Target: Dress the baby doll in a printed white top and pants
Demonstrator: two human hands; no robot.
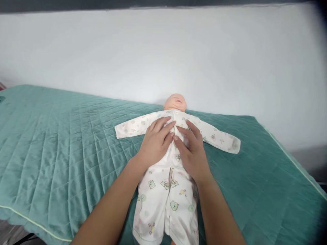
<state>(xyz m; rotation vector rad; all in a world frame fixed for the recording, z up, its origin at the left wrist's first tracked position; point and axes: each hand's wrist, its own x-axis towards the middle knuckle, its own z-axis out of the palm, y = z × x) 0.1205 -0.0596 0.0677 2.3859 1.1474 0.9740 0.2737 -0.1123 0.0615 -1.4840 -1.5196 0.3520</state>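
A baby doll (175,102) lies on its back, dressed in a white baby romper (153,183) printed with green bears. Over the romper's chest, my left hand (155,139) has its thumb and index finger at the front opening, closed on the fabric there. From the other side my right hand (191,146) pinches the same front edge, its thumb tip touching or almost touching the left thumb. The fingertips and palms hide most of the chest fabric. Both long sleeves spread outward, and a slit shows between the legs below my hands.
Underneath is a green quilted cover (76,143) with a pale piped edge, spread over a bed or table. A white wall (127,51) stands directly behind the doll's head. Part of the floor (12,233) shows at the lower left.
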